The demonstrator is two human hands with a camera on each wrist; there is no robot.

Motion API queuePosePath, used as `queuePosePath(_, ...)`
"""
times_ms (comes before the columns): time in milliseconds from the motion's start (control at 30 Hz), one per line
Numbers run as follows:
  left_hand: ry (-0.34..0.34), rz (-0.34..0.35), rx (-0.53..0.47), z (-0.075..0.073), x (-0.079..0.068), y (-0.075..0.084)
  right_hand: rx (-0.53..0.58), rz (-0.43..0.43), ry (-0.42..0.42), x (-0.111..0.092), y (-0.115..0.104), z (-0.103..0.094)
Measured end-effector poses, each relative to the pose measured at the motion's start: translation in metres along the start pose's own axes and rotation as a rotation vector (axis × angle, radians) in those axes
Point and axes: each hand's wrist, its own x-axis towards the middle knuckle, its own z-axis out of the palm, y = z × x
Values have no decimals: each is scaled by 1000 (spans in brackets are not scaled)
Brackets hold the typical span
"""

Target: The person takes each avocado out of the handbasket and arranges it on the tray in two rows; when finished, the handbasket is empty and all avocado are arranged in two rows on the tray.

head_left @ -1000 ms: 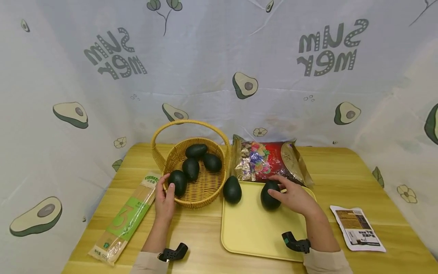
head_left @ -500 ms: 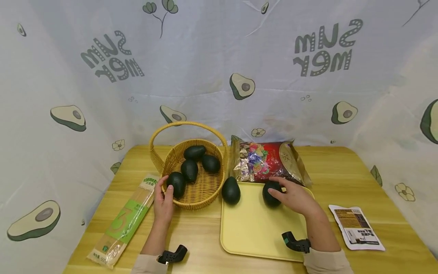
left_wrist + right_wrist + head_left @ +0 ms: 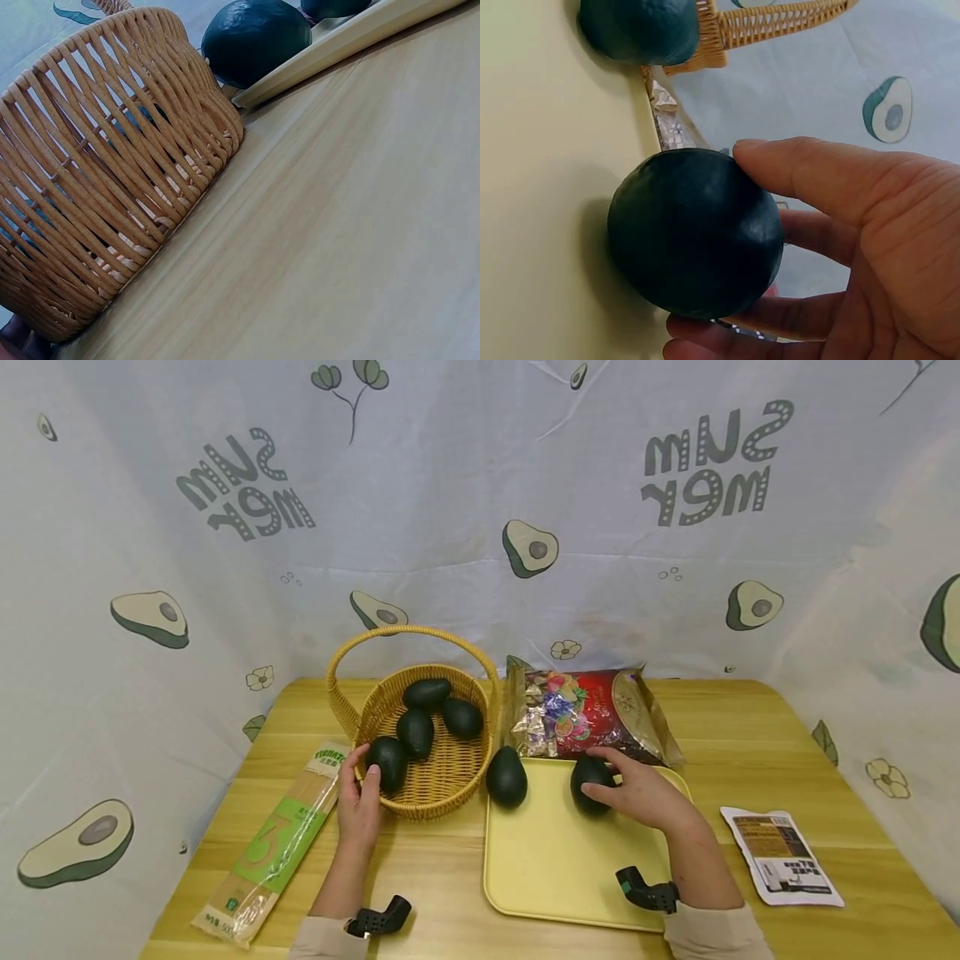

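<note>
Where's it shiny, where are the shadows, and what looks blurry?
Right wrist view: a pale sheen on the held avocado and its soft shadow on the yellow tray; head view: bright glints on the crinkly bag; left wrist view: the wooden table looks blurry, while the basket looks sharper.

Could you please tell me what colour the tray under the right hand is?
The tray is pale yellow; the head view shows it best.
</note>
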Motion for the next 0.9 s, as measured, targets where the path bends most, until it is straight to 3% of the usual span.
queuePosePath(900,15,38,9,1,1,-2,-1,2,34,0,4,0)
